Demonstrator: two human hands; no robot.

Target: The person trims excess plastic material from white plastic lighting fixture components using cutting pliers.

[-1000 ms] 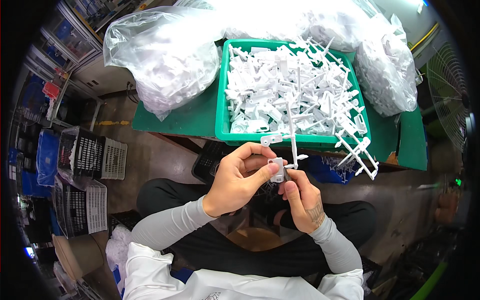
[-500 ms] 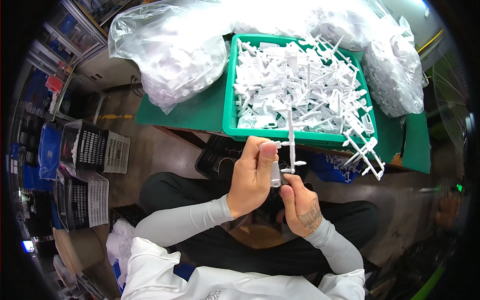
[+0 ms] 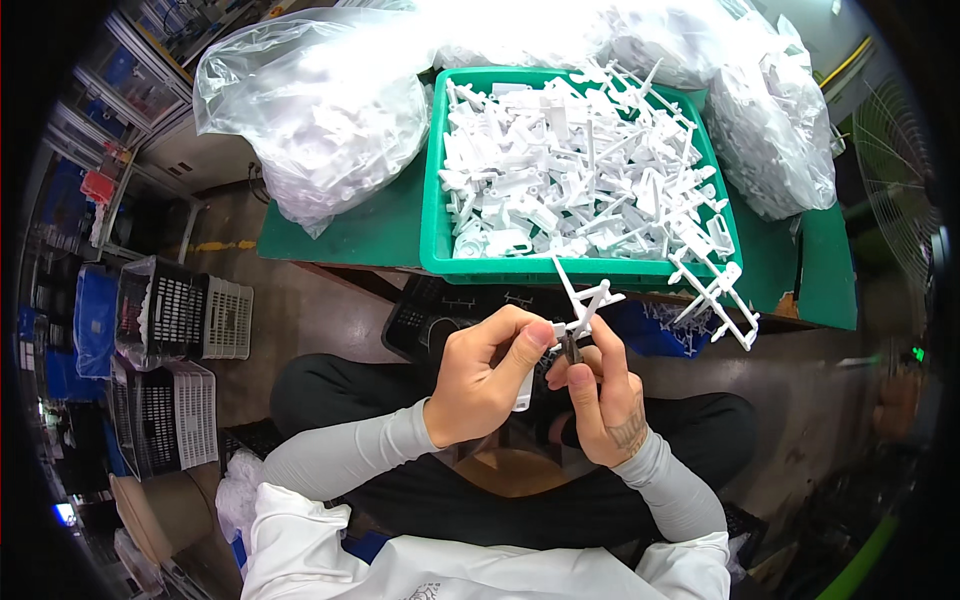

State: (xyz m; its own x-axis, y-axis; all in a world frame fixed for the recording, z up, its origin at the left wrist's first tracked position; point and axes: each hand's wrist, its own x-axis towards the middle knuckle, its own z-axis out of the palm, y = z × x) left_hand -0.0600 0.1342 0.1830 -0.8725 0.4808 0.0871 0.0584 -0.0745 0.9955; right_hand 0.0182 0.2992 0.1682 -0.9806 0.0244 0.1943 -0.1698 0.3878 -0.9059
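My left hand (image 3: pixel 488 378) pinches a white plastic part on a branched sprue (image 3: pixel 592 308), which stands up between my two hands. Below its fingers shows the pale end of a white plastic piece (image 3: pixel 523 392). My right hand (image 3: pixel 608 402) is closed round a small dark metal tool, probably side cutters (image 3: pixel 571 348), whose tip is up against the sprue by the left fingertips; its handles are hidden in the palm. Just beyond the hands, a green tray (image 3: pixel 560 267) is heaped with white moulded parts (image 3: pixel 590 170), some still on sprues.
The tray sits on a green table (image 3: pixel 330 240) between clear bags of white parts (image 3: pixel 330 130) (image 3: pixel 770 140). One sprue (image 3: pixel 722 305) hangs over its front right edge. Beneath are a dark crate (image 3: pixel 410 315) and a blue bin (image 3: pixel 655 330) with sprue scraps. Crates (image 3: pixel 160 310) stand left, a fan (image 3: pixel 895 160) right.
The sprue has turned from upright to slanting and come down nearer my hands. My left hand has moved down and left; the dark tool has risen to the sprue.
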